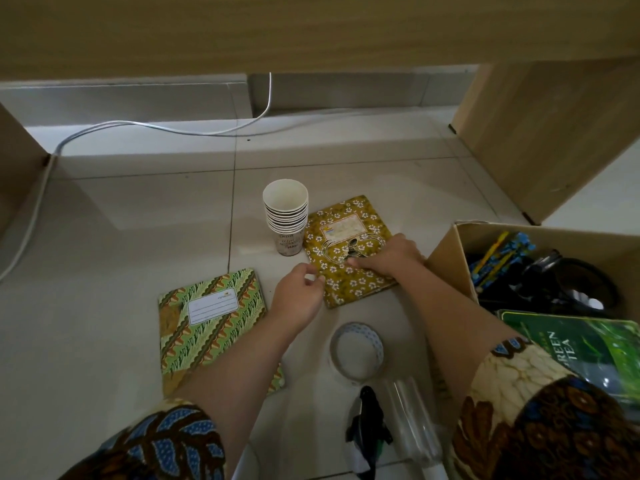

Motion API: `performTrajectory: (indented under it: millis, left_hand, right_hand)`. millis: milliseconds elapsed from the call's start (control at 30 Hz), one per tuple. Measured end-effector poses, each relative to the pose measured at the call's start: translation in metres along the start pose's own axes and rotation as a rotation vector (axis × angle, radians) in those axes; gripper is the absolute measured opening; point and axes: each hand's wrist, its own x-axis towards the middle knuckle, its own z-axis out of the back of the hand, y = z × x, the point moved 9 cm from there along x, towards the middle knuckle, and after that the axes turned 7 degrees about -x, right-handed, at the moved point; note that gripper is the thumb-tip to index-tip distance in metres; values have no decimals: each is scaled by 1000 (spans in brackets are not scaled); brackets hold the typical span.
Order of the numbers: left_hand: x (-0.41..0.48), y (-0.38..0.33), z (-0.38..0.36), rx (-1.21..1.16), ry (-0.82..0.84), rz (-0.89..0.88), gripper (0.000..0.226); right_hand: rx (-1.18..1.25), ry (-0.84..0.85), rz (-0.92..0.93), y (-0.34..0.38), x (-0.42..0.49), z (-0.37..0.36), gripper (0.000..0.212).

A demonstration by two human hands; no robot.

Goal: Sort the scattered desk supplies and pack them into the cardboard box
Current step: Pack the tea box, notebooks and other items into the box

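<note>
A yellow flowered notebook (341, 233) lies on the tiled floor in the middle. My right hand (389, 256) rests on its right half, thumb on the cover and fingers curled round its right edge. My left hand (299, 294) pinches its left edge with curled fingers. To the lower left lies a green patterned notebook (207, 323), partly under my left forearm. At the right stands the open cardboard box (446, 252).
A stack of paper cups (285, 211) stands just left of the yellow notebook. A tape roll (356, 351), a clear tube (414, 420) and a black clip-like thing (369, 427) lie near me. The box holds pens (498, 256), a black round item (568, 282) and a green tea pack (575, 344). A white cable (145, 124) runs along the back.
</note>
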Motion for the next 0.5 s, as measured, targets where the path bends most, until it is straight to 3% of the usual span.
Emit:
performTrajectory:
  millis: [100,133,200,500]
  left_hand:
    - [-3,3,-3,-14,1,14,29]
    - [-5,4,-4,-16,0,20,29]
    - [-8,7,-3,-30,-11,33,30]
    - [-18,26,48,-104,-232,80,35]
  right_hand:
    - [84,-76,41,5,-8,17,59]
    - [91,-83,63,8,-12,22,51]
    - [115,-94,95,13,-24,33,41]
    - [135,-425,158,-2,-135,108,41]
